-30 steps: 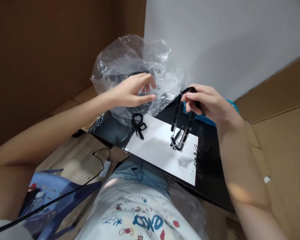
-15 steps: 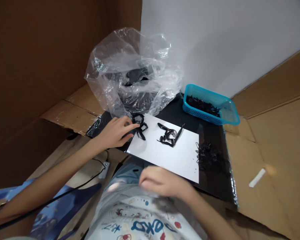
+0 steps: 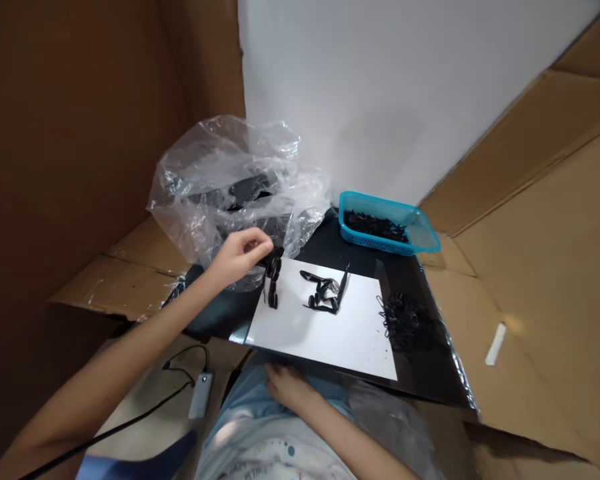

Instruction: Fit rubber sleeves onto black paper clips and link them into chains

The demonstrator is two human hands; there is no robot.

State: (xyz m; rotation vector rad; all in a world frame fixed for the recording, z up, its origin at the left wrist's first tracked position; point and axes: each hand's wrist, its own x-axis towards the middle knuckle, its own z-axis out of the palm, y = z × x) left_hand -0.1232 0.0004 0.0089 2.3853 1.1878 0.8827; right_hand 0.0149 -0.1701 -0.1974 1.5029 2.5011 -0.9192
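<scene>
My left hand (image 3: 243, 257) is closed in a pinch on a black, looped piece (image 3: 273, 287), which hangs down over the left edge of a white sheet (image 3: 330, 340). On the middle of that sheet lies a second black piece (image 3: 325, 293), made of thin strips and small oval parts in an angular shape. Down at my lap, just under the front edge of the black table, is my right hand (image 3: 286, 387). Its fingers are curled together against my clothing, and what they hold, if anything, is hidden.
A crumpled clear plastic bag (image 3: 220, 173) with dark items stands behind my left hand. At the back right, a blue basket (image 3: 425, 230) holds many small black pieces. A tangle of black loops (image 3: 403, 320) lies right of the sheet. Cardboard (image 3: 545, 267) surrounds the table.
My left hand has closed on the black looped piece and lifted it upright. My right hand has dropped from near the sheet's front edge to my lap. The view has shifted.
</scene>
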